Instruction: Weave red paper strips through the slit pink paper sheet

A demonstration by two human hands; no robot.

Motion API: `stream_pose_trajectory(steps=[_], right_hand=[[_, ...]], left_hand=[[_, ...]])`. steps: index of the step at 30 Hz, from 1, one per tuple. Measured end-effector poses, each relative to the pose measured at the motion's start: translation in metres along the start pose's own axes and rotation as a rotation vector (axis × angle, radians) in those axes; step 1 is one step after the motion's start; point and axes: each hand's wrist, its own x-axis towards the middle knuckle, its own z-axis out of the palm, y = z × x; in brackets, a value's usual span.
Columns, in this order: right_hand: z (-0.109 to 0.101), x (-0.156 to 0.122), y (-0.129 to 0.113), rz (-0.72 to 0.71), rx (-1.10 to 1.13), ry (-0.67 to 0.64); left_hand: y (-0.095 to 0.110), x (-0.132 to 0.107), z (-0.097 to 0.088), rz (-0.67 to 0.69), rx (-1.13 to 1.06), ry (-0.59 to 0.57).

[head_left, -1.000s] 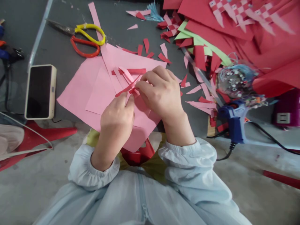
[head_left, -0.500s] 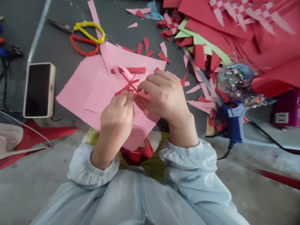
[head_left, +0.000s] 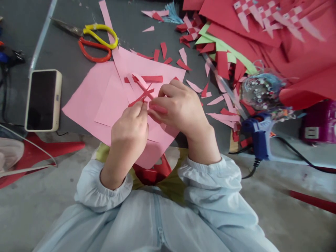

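Observation:
My left hand (head_left: 130, 123) is closed, its fingertips pinching crossed red and pink paper strips (head_left: 141, 97). Thumb and fingers of my right hand (head_left: 177, 106) close on the same strips from the right side; a piece of them is hidden behind the fingertips. Under both hands lie overlapping pink paper sheets (head_left: 86, 94). One loose red strip (head_left: 152, 79) rests flat on the pink paper just above the hands, with a pink strip end lying over it.
Scissors (head_left: 98, 42) with yellow and red handles lie at upper left, above a phone-like device (head_left: 43, 100). Paper scraps (head_left: 183, 56) are scattered ahead. Right: red sheets (head_left: 244, 31), woven pink-and-red pieces (head_left: 271, 15), a bag of beads (head_left: 261, 91) and a blue glue gun (head_left: 259, 134).
My right hand has shifted slightly left and its fingers are drawn in closer to my left fingertips. The crossed strips stay between the hands.

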Motion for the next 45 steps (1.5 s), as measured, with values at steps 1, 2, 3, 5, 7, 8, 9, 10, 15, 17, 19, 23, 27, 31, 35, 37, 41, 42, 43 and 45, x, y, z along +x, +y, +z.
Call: stream_pose_trajectory(steps=[1,2,3,5,7,8,9,10,15,17,19,23,27,31,35,37,41,42,43,45], right_hand=[[0.000,0.000,0.001,0.003,-0.001,-0.006],[0.001,0.000,0.002,0.006,-0.001,-0.012],[0.001,-0.001,0.002,0.011,-0.002,-0.018],[0.001,0.000,0.003,0.023,-0.011,-0.026],[0.001,0.000,0.002,0.031,-0.021,-0.029],[0.001,0.000,0.001,0.032,-0.024,-0.031],[0.001,0.001,0.001,0.033,-0.025,-0.035],[0.001,0.001,0.000,0.034,-0.027,-0.037],[0.002,0.004,-0.003,0.043,-0.048,-0.026],[0.003,0.005,-0.005,0.052,-0.059,-0.030],[0.003,0.006,-0.006,0.061,-0.065,-0.041],[0.006,0.006,-0.008,0.082,-0.073,-0.041],[0.007,0.005,-0.007,0.079,-0.089,-0.030],[0.006,0.005,-0.005,0.075,-0.092,0.003],[0.004,0.005,-0.003,0.099,-0.067,0.063],[0.004,0.005,-0.002,0.109,-0.052,0.073],[0.003,0.003,-0.002,0.129,-0.042,0.060],[0.003,0.003,-0.002,0.136,-0.044,0.062],[0.002,0.003,-0.003,0.145,-0.046,0.066],[0.002,0.003,-0.004,0.168,-0.045,0.082]], left_hand=[[-0.001,0.000,0.000,0.001,0.001,0.005],[-0.001,0.001,0.000,0.003,-0.002,0.013],[-0.002,0.001,0.000,0.002,-0.008,0.026],[-0.003,0.001,0.000,-0.014,-0.034,0.047],[-0.005,0.001,-0.001,-0.039,-0.070,0.053],[-0.006,0.001,-0.001,-0.050,-0.090,0.051],[-0.007,0.001,-0.001,-0.058,-0.111,0.047],[-0.008,0.001,-0.002,-0.062,-0.127,0.045],[-0.010,0.002,-0.004,-0.062,-0.129,0.044],[-0.009,0.003,-0.004,-0.055,-0.112,0.043],[-0.008,0.003,-0.004,-0.055,-0.092,0.043],[-0.007,0.003,-0.001,-0.058,-0.057,0.035],[-0.006,0.002,0.001,-0.034,-0.012,0.050],[-0.004,0.001,0.000,-0.022,0.001,0.044],[-0.001,0.001,-0.001,-0.010,0.022,0.040],[0.001,0.002,0.000,-0.009,0.031,0.043],[0.003,0.004,0.004,-0.037,0.045,0.046],[0.004,0.004,0.004,-0.046,0.050,0.040],[0.005,0.005,0.004,-0.053,0.053,0.030],[0.008,0.005,0.003,-0.072,0.060,0.010]])
